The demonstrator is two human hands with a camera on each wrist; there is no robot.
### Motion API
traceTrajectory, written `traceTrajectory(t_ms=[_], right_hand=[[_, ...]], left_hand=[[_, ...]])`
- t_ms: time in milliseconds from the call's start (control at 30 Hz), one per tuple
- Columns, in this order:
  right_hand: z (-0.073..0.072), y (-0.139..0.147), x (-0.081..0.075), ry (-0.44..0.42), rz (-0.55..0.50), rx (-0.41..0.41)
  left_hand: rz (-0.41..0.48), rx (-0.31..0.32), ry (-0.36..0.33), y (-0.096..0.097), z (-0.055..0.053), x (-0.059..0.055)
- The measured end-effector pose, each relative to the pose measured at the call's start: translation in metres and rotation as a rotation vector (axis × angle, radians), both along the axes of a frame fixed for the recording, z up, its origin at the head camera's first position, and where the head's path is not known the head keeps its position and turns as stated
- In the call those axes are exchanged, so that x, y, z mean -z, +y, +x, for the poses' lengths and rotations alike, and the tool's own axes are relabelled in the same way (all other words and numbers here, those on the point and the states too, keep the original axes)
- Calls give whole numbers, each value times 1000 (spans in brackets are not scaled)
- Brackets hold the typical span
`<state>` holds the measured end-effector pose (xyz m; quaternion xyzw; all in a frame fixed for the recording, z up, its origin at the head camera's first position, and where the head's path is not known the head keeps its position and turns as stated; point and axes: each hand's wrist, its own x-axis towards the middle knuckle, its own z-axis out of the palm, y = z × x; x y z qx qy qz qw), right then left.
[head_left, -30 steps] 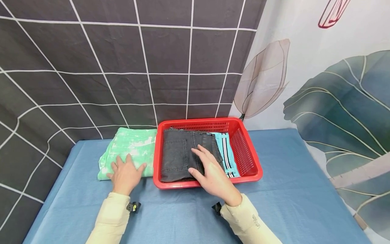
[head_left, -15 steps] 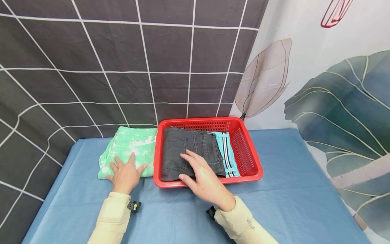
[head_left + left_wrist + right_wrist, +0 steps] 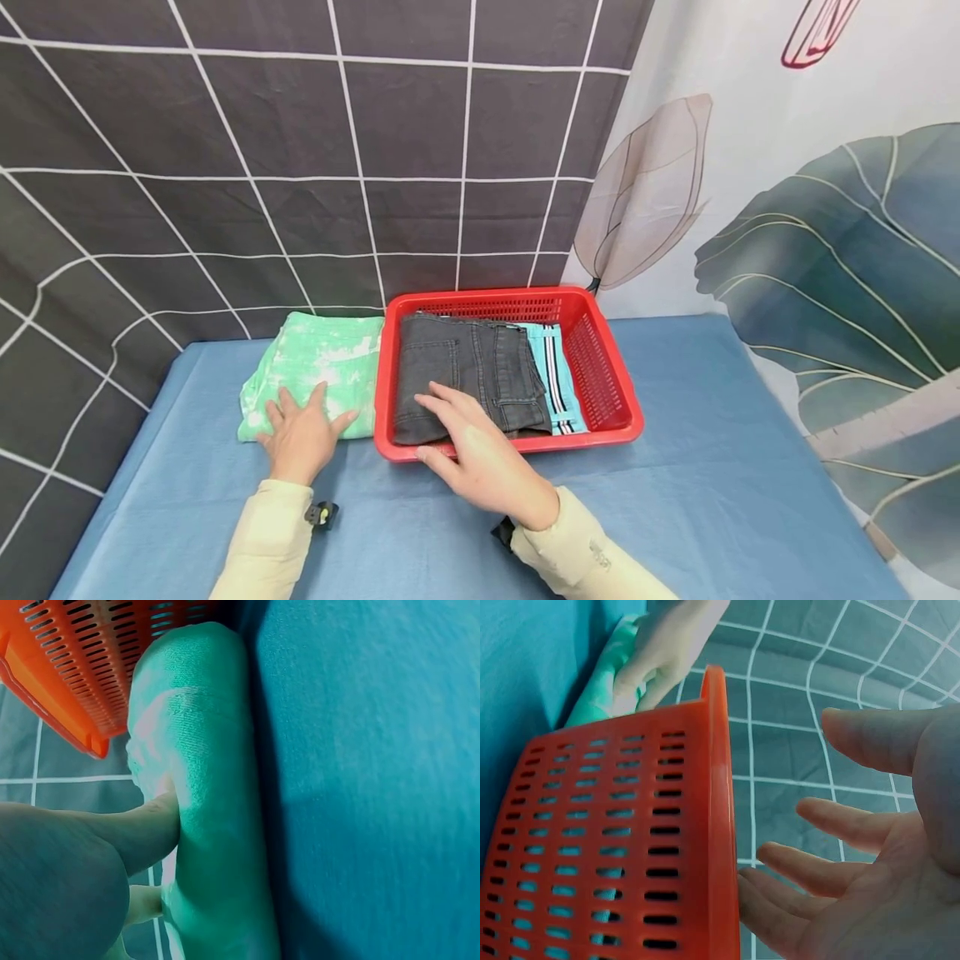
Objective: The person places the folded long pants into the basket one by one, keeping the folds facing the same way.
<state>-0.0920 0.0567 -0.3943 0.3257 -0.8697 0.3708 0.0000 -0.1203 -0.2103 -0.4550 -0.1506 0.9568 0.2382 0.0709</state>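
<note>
Your left hand (image 3: 302,442), widely spread, upon the green cloth (image 3: 322,354); right hand (image 3: 487,462), loosely extended, above the basket (image 3: 600,375); both without grip.

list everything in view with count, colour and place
tablecloth: 1, blue, across foreground
basket: 1, red, on tablecloth
folded cloth: 1, green-white, left of basket
denim garment: 1, dark grey, inside basket, left
striped garment: 1, light blue, inside basket, further right
grid backdrop: 1, dark grey and white, behind basket
leaf-print curtain: 1, white and blue-grey, rear right
sleeves: 2, cream, both arms
wrist devices: 2, black, one per wrist
left hand: 1, bare, on folded cloth
right hand: 1, bare, over basket's near rim
</note>
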Motion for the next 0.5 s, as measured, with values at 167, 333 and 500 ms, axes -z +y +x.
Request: traceTrajectory(t_ms=[167,333,500], right_hand=[[4,-7,2,37,-11,-45],[12,-11,0,62,12,-109],[19,-17,-2,124,15,-167]], left_hand=[[2,-2,0,-2,2,-1],[8,7,5,-3,5,-2],[11,22,24,-4,8,-2]])
